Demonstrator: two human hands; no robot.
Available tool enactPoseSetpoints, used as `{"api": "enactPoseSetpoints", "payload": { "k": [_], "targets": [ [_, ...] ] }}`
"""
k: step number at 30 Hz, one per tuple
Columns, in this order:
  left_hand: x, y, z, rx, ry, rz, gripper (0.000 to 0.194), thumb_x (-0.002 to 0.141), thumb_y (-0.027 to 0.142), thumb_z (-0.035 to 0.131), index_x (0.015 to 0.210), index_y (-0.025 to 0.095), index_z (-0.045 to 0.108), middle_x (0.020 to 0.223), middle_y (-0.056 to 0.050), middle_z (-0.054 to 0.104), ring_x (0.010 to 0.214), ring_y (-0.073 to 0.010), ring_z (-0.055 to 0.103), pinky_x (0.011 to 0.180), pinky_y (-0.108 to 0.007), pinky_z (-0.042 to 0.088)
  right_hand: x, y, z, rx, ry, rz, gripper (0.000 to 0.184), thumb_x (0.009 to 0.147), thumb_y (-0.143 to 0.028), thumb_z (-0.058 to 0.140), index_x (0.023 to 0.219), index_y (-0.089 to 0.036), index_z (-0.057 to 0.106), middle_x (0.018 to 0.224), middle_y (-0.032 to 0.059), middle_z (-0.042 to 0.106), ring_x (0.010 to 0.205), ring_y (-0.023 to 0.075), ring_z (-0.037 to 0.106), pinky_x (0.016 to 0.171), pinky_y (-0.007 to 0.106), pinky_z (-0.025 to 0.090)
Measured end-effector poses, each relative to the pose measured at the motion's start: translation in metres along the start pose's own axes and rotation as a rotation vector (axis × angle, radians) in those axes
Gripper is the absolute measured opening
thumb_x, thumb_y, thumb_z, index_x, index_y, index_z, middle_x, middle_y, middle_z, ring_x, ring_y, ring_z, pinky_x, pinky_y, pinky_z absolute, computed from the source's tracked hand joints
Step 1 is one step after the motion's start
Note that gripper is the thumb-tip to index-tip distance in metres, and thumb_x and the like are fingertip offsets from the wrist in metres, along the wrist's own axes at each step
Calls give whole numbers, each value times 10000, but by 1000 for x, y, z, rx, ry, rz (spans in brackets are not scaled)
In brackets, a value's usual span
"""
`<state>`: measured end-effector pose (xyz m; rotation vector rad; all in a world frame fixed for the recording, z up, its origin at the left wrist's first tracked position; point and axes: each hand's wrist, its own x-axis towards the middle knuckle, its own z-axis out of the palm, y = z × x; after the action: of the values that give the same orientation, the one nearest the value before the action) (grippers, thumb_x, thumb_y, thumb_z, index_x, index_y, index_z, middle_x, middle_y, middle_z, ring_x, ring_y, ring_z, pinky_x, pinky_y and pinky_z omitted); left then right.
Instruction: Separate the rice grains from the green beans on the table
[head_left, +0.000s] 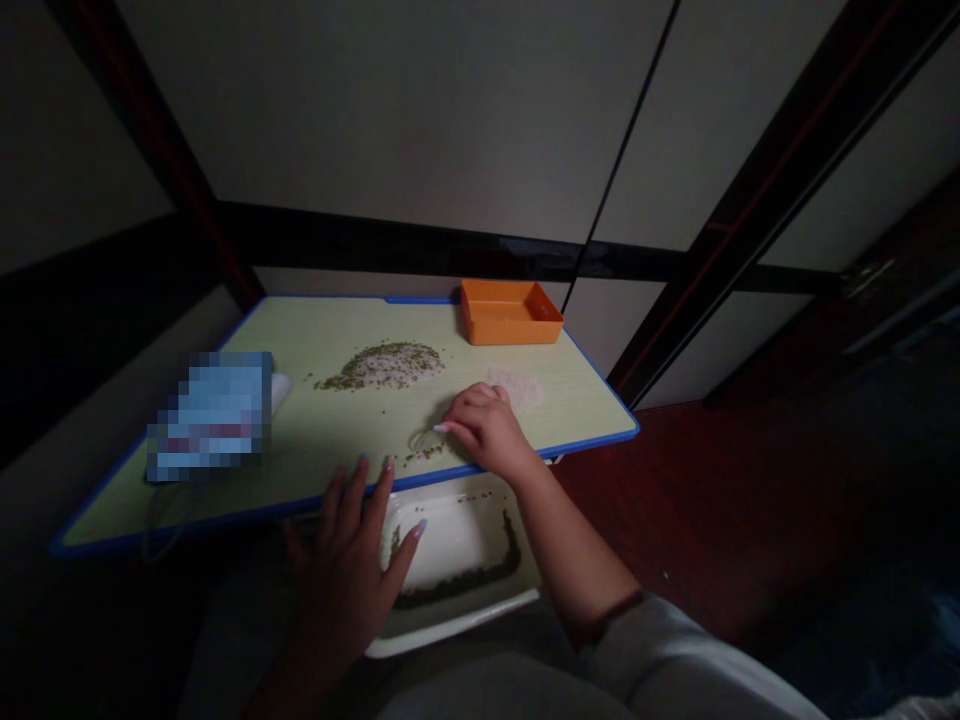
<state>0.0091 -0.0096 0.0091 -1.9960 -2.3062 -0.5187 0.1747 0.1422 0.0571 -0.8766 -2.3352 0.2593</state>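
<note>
My right hand is closed over the near part of the table, its thumb and fingers pinching a small, clear, curved object whose kind I cannot make out. A few green beans lie just below it. Fingers spread, my left hand rests at the table's front edge and the left side of a white basin. Green beans line the basin's inner edges. Farther back on the table is a mixed pile of green beans and whitish grains. A patch of pale grains lies beyond my right hand.
An orange open box stands at the back right of the light table, which has a blue rim. At the left lies a pixelated blue item with a cord hanging over the edge. Cabinet panels rise behind the table.
</note>
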Motion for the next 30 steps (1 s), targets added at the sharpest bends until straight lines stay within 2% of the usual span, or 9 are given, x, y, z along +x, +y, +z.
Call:
{"api": "enactPoseSetpoints", "payload": {
  "k": [3,7,13,23,30],
  "targets": [
    [0,-1,1,0,7,2,596,964,467,292,1522,257,287,1622,-116,288,1518,-326,183,1129,-741,175,-2,5,-1,13,36,34,195,957,-324,584,861,-203,702,941,44,682,984,193,537,890,355,284],
    [0,0,-1,-8,-15,-10,593,968,467,287,1522,256,287,1626,-115,278,1522,-321,172,1141,-737,149,-3,12,-3,4,77,113,203,987,-262,487,896,-201,658,942,52,649,973,192,522,879,335,312],
    [0,3,-4,-23,-47,-35,595,968,465,292,1521,247,293,1631,-121,265,1524,-321,157,1153,-727,122,-5,20,-12,-125,1,223,185,971,-231,466,906,-208,638,1039,66,634,1044,219,485,868,351,298],
    [1,4,-6,-21,-56,-39,598,961,461,300,1525,263,280,1629,-119,270,1524,-324,164,1150,-728,127,-5,16,-10,-73,-52,168,197,977,-265,479,913,-204,654,1022,57,628,1028,208,494,874,350,298],
    [1,4,-7,-9,-54,-28,598,965,465,285,1519,240,298,1624,-137,275,1515,-341,186,1133,-746,151,-4,16,-9,-101,-1,178,211,978,-266,474,897,-191,653,996,58,622,1007,204,504,870,347,301]
  ]
}}
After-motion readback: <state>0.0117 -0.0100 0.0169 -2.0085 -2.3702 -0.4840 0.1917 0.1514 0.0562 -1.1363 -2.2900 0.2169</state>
